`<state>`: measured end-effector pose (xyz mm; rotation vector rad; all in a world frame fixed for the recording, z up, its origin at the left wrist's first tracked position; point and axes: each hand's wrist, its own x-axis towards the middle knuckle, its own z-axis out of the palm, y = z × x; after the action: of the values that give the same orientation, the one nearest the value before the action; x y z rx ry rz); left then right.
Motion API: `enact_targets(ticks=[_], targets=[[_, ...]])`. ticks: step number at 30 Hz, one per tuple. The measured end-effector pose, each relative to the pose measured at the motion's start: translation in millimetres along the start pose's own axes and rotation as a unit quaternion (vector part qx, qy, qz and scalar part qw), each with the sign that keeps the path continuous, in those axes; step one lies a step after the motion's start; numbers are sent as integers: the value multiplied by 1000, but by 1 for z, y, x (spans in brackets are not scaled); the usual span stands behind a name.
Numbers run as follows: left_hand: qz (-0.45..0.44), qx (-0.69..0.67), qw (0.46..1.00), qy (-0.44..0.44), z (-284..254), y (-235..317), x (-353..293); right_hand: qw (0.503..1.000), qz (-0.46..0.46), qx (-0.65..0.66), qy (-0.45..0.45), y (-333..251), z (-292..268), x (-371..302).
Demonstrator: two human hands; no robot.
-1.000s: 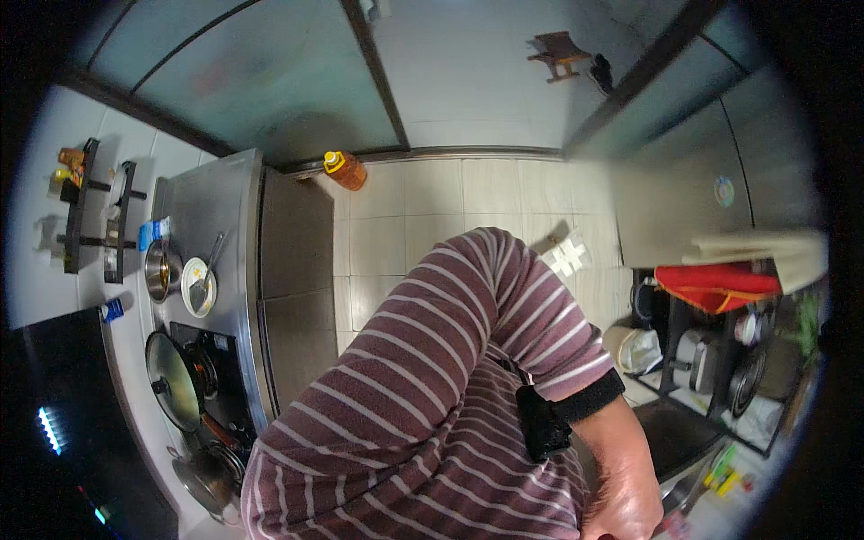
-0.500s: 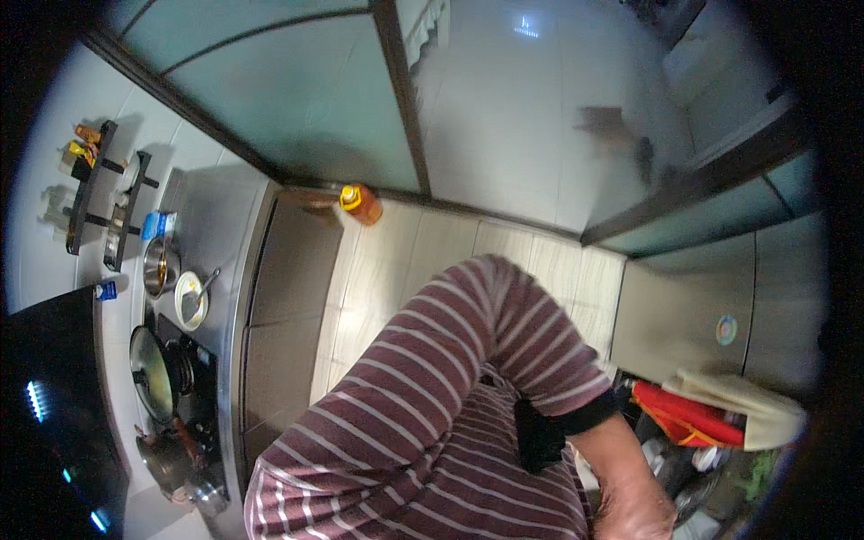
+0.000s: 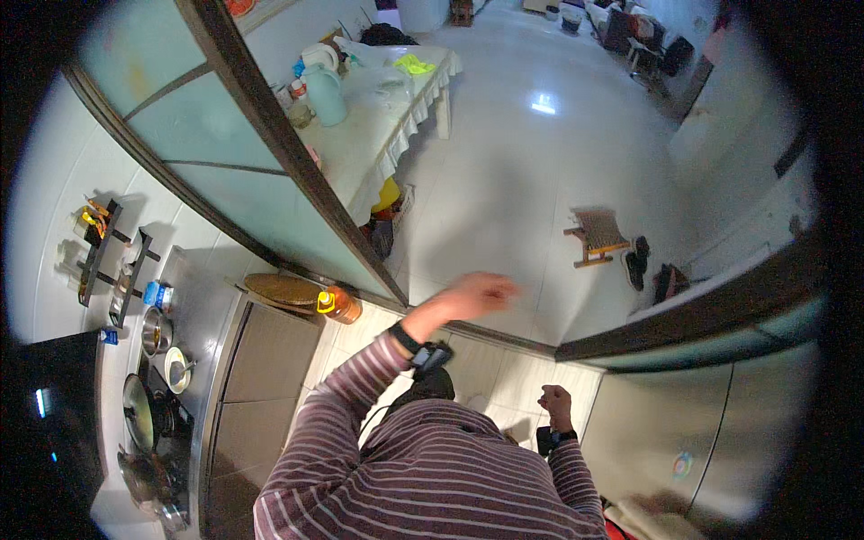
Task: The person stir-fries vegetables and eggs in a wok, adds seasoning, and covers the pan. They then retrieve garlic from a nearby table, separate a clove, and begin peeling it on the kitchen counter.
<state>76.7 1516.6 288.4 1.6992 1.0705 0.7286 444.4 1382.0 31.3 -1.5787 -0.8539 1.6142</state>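
Note:
My left hand is stretched out ahead of me over the doorway threshold, slightly blurred, its fingers extended and nothing seen in them. A dark band with a small device is on the left wrist. Lower on the right, my right hand is closed with the fingers curled in, and no object shows in it. A dark device is strapped at that wrist. Neither hand touches anything. Nearest to the left hand on the floor is a bottle of orange-brown liquid with a yellow cap, beside a round woven lid.
On the left, a steel counter holds a metal pot, a bowl and a wok. Framed glass doors stand either side of the doorway. Beyond are a covered table, a small stool and shoes.
My left hand has swung from the lower right, near the red and cream cloths, to ahead of me. My right hand has come into view. The view now takes in more of the room beyond.

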Motion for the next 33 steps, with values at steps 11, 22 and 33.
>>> enact_targets(ticks=[11,22,33], targets=[[-251,302,920,-4,-53,-396,-196,989,18,-145,13,-134,73,208],[-339,169,917,125,-222,-388,97,986,45,158,-35,-244,96,422],[-292,169,846,414,-385,-327,314,983,115,-100,-98,-351,87,715]])
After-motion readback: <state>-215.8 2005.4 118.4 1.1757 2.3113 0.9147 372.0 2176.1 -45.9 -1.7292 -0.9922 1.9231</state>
